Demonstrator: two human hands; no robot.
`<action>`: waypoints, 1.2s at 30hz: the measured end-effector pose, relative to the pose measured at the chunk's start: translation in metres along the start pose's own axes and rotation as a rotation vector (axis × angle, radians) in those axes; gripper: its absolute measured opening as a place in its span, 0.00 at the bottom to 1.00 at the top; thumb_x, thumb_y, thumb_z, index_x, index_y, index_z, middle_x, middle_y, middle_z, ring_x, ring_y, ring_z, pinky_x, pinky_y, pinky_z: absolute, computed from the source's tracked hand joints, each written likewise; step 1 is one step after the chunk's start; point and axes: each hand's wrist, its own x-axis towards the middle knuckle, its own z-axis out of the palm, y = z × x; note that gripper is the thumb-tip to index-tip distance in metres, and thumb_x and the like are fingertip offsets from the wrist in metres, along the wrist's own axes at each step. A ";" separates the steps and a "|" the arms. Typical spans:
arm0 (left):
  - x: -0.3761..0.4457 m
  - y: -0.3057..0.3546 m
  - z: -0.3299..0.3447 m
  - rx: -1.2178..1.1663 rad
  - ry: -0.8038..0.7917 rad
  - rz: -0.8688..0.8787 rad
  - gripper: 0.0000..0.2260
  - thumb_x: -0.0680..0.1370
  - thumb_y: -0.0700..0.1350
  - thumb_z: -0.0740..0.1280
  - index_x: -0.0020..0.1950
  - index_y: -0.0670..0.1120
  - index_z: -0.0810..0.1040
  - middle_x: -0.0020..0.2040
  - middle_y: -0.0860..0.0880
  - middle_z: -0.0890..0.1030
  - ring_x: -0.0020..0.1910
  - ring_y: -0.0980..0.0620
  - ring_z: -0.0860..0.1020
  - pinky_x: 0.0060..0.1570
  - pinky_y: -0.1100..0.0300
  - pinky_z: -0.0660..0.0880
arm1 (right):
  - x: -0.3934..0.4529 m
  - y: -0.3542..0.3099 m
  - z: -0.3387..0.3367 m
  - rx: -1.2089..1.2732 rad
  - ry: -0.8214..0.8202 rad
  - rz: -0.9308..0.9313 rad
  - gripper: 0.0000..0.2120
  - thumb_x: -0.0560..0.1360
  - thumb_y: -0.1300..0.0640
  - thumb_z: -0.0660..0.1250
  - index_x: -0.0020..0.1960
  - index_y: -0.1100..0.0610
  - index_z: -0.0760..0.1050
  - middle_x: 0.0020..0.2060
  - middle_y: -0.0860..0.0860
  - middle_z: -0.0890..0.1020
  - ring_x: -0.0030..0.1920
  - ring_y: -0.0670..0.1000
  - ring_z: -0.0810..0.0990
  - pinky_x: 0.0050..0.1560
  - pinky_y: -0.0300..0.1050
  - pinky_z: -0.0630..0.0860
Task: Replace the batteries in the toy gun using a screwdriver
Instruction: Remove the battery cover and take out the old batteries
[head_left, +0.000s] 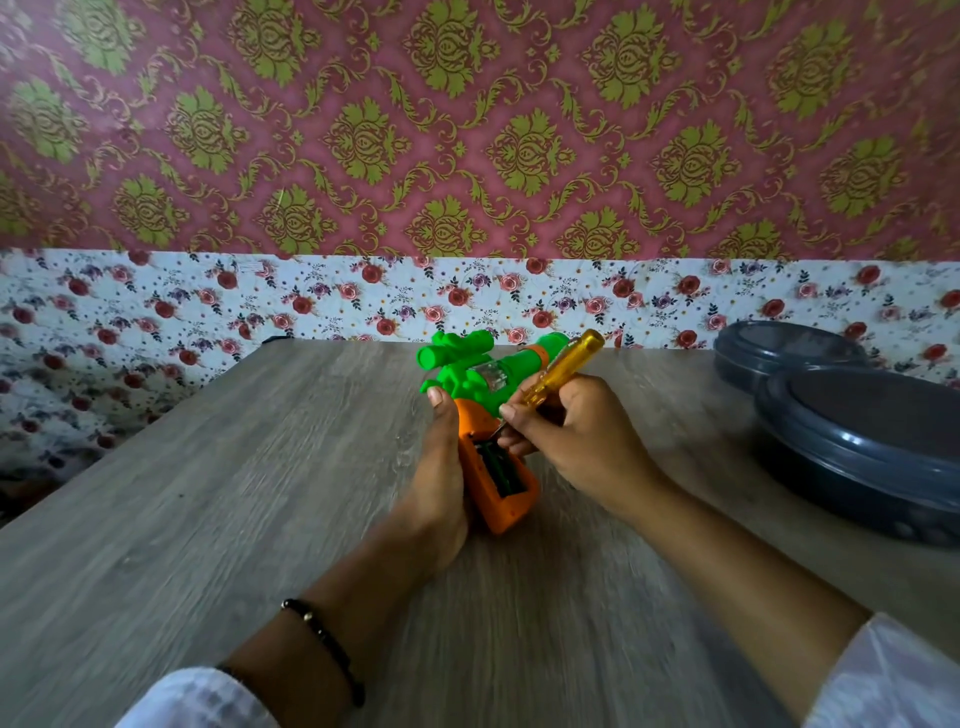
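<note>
Orange-and-green hollow plastic toy gun (488, 415), light and stiff, lies on our wooden desk (208, 493); our left hand (441, 467) steadies its grip, our right hand (566, 441) pinches the amber-handled screwdriver (558, 371) at the open battery bay.

Green-orange toy gun (480, 384), battery compartment (498, 467) open

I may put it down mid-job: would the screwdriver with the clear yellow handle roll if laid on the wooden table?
Probably. The screwdriver with the clear yellow plastic handle, gripped by the right hand, looks round and smooth, so it could roll on the flat wood-grain table. It looks stiff and likely light. Its tip is hidden by the orange and green toy gun, so tip shape is unclear.
</note>
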 end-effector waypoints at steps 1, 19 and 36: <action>-0.001 0.001 0.001 0.007 0.012 -0.006 0.35 0.69 0.68 0.50 0.64 0.47 0.74 0.45 0.49 0.84 0.46 0.53 0.82 0.58 0.49 0.75 | -0.001 0.000 0.000 -0.036 0.021 -0.023 0.04 0.74 0.60 0.68 0.40 0.54 0.77 0.33 0.55 0.84 0.35 0.52 0.84 0.43 0.55 0.82; -0.003 -0.005 0.007 0.225 0.170 0.082 0.12 0.80 0.47 0.61 0.63 0.47 0.69 0.54 0.44 0.81 0.48 0.52 0.83 0.51 0.51 0.80 | 0.003 -0.010 0.004 -0.216 0.116 0.002 0.13 0.74 0.54 0.68 0.36 0.63 0.75 0.28 0.55 0.79 0.31 0.53 0.80 0.38 0.51 0.79; -0.009 -0.001 0.014 0.426 0.181 0.140 0.19 0.81 0.50 0.59 0.71 0.51 0.63 0.56 0.47 0.79 0.56 0.47 0.79 0.60 0.45 0.74 | 0.006 -0.017 -0.004 -0.036 0.006 0.128 0.08 0.77 0.59 0.64 0.40 0.60 0.71 0.22 0.53 0.75 0.25 0.57 0.76 0.28 0.45 0.74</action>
